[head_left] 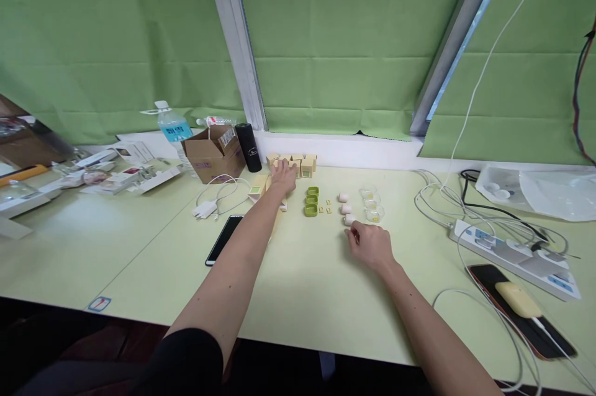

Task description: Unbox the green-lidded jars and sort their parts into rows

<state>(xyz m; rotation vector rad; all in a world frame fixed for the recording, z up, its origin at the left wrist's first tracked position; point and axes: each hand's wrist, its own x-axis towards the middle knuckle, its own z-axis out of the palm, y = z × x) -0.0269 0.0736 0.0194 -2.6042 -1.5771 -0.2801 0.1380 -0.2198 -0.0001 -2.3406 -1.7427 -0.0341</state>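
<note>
The left hand is stretching its fingers over a cluster of small tan boxes, which are standing at the back of the table near the wall; the palm is hiding where the fingertips are meeting the cardboard, so whether they are gripping a box cannot be told. The boxes are looking like thin card, probably light and fairly stiff but easy to dent, so a gentle pinch across two opposite sides is seeming the best hold. More boxes are lying just beside that hand, partly behind the forearm. The right hand is curling its fingers loosely just beside the nearest of three pale pink pieces; its fingertips are partly hidden, so whether they are holding anything cannot be told. Those pieces are appearing small, smooth and perhaps slippery, calling for a fingertip hold around the sides. Between the hands, three green cups are sitting in a column, with tiny yellow clips lying beside them, while clear covers, likely light and easily scratched, are resting beyond the right hand.
</note>
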